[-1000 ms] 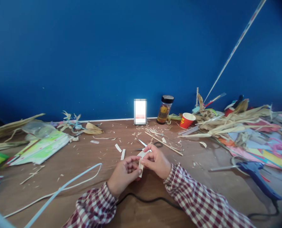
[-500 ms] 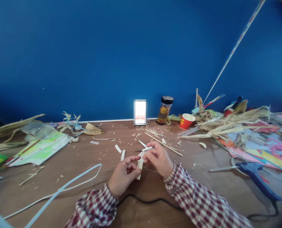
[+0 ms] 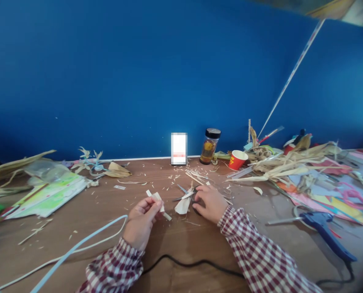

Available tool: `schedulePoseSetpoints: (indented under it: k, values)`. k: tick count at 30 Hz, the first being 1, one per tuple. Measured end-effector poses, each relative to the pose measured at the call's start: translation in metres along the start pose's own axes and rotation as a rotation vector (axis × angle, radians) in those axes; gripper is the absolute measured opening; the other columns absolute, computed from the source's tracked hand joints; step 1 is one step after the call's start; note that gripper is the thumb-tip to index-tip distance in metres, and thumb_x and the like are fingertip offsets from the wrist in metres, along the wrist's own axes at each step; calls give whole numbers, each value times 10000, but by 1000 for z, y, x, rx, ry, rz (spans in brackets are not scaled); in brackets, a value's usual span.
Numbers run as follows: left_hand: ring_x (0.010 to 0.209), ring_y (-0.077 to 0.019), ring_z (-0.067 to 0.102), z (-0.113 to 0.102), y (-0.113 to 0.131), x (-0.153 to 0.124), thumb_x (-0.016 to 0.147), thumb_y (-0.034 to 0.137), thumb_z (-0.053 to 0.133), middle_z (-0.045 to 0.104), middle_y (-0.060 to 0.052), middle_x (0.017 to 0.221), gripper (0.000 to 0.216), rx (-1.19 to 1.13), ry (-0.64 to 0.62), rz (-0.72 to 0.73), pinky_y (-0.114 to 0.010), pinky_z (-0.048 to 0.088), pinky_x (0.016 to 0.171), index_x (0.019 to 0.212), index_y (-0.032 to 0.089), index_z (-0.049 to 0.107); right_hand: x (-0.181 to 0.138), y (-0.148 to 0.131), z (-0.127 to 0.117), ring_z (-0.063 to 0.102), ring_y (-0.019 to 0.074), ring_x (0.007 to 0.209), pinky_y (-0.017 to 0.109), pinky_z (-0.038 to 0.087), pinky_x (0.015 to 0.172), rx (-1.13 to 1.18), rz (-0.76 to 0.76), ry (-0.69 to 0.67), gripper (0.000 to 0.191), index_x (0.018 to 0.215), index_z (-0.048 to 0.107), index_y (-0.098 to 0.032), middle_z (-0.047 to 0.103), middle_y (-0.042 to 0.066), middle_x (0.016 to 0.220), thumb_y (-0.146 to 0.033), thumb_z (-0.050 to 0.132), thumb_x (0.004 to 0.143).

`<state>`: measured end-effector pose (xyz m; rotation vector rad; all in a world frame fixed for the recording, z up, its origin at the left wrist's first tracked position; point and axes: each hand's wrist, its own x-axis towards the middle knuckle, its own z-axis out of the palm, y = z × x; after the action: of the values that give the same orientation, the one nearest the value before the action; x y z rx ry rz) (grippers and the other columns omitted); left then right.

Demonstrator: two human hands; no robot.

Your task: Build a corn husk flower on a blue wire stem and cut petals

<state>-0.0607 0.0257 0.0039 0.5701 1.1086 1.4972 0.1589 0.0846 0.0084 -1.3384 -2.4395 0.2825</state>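
Observation:
Several pale flat strips [image 3: 159, 202], crossing one another, are pinched between the thumb and fingers of my left hand [image 3: 141, 217], just above the table. To the right, my right hand [image 3: 210, 203] curls its fingers and thumb around the dark handles of the scissors [image 3: 181, 190]. Their blades point left, spread apart. A pale, fan-shaped piece of husk [image 3: 183, 206] lies against the scissors, in front of my right fingertips; its upper end overlaps the blades. My fingers partly hide the handles.
A blue glue gun [image 3: 328, 232] lies at right, near a heap of dry husks [image 3: 303, 162] and coloured paper. A jar with a black lid [image 3: 210, 146] and a red paper cup [image 3: 238, 160] stand behind. White cable [image 3: 77, 246] runs front left; black cable [image 3: 193, 262] crosses the front.
My hands have moved apart. The left has gone left and now holds the loose strips from the table with its piece. The right has let go of the pale husk and reached the scissors' handles.

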Motion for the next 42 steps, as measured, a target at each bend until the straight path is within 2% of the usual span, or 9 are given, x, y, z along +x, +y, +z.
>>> schedulePoseSetpoints:
  k: [4, 12, 18, 23, 26, 29, 33, 37, 42]
  values:
    - [571, -79, 568, 0, 1, 2, 489, 228, 814, 632, 5, 656, 290, -51, 23, 11, -172, 497, 533, 676, 125, 616, -1, 3, 0, 462, 238, 1097, 371, 354, 932, 27, -46, -13, 130, 802, 623, -167, 552, 108, 1140, -157, 611, 673]
    - [577, -69, 561, 1, 2, 4, 494, 238, 815, 624, 6, 680, 294, -28, 59, 30, -148, 501, 509, 694, 125, 632, 1, 0, 3, 433, 253, 1171, 412, 300, 995, 155, 36, 45, 41, 721, 619, -161, 569, 132, 1146, -171, 578, 719]
    - [577, -66, 557, -2, -1, 4, 511, 237, 810, 621, 10, 683, 293, -40, 64, 42, -150, 510, 515, 723, 128, 640, 4, -9, -8, 458, 235, 1186, 410, 326, 975, 650, 173, -26, 61, 725, 595, -169, 578, 121, 1177, -211, 563, 755]
    - [577, -72, 565, -3, -2, 5, 518, 202, 807, 624, 8, 682, 273, -58, 66, 29, -158, 516, 516, 719, 132, 635, 8, -10, -12, 559, 217, 1030, 347, 442, 834, 1164, 332, -48, 222, 753, 599, -162, 652, 85, 999, -382, 619, 734]
    - [575, -72, 567, -2, -2, 5, 523, 193, 805, 628, 6, 691, 277, -57, 72, 26, -158, 517, 514, 739, 130, 643, 7, -7, -15, 596, 204, 965, 325, 468, 779, 1473, 416, -50, 279, 849, 581, -167, 655, 80, 962, -389, 665, 702]
    - [563, -69, 564, -2, -1, 5, 519, 191, 805, 624, 8, 678, 275, -52, 67, 20, -155, 515, 509, 735, 127, 647, 6, -4, -17, 613, 207, 964, 339, 470, 793, 1684, 425, -144, 243, 847, 540, -186, 664, 86, 955, -373, 646, 734]
    - [539, -67, 558, -1, 0, 4, 513, 182, 806, 620, 9, 658, 270, -54, 57, 11, -155, 508, 492, 723, 121, 649, 5, -5, -16, 607, 207, 987, 335, 471, 795, 1701, 416, -195, 215, 808, 509, -186, 654, 94, 993, -358, 627, 755]
    - [545, -66, 557, -1, 0, 2, 494, 186, 816, 625, 7, 672, 287, -74, 54, -6, -152, 502, 490, 710, 123, 637, 6, -13, -9, 625, 178, 878, 270, 482, 676, 1547, 371, -77, 275, 846, 532, -184, 659, 69, 948, -367, 678, 702]
    - [449, -6, 457, -4, 1, 2, 579, 183, 781, 595, 24, 625, 223, -125, 0, -57, -74, 355, 357, 743, 119, 644, 6, -16, -3, 624, 140, 719, 238, 466, 600, 1526, 372, -42, 445, 1013, 499, -212, 662, 24, 835, -295, 734, 644]
